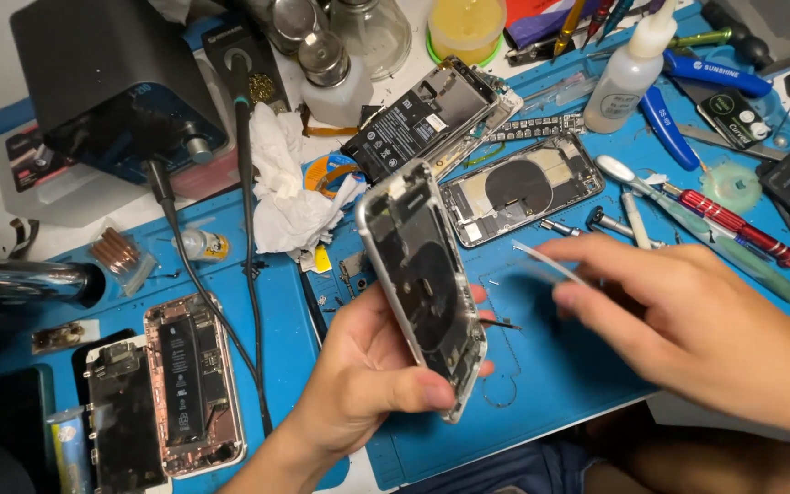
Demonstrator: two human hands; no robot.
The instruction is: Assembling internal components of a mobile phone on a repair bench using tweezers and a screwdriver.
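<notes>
My left hand (pixel 368 380) grips an opened silver phone housing (pixel 422 279), tilted up on its long edge above the blue work mat (pixel 541 366). Its inside faces right and shows a dark round coil and small parts. My right hand (pixel 688 316) is just to the right of it and pinches a thin, light-coloured strip (pixel 546 261) whose tip points toward the housing. The right hand is blurred from motion.
Other opened phones lie around: a similar housing (pixel 523 187), one with a black battery (pixel 432 114) behind it, and two at bottom left (pixel 194 384). Tweezers, a red screwdriver (pixel 733 224), a glue bottle (pixel 628 69), crumpled tissue (pixel 290 197), and a black station with cables (pixel 112 78) crowd the mat.
</notes>
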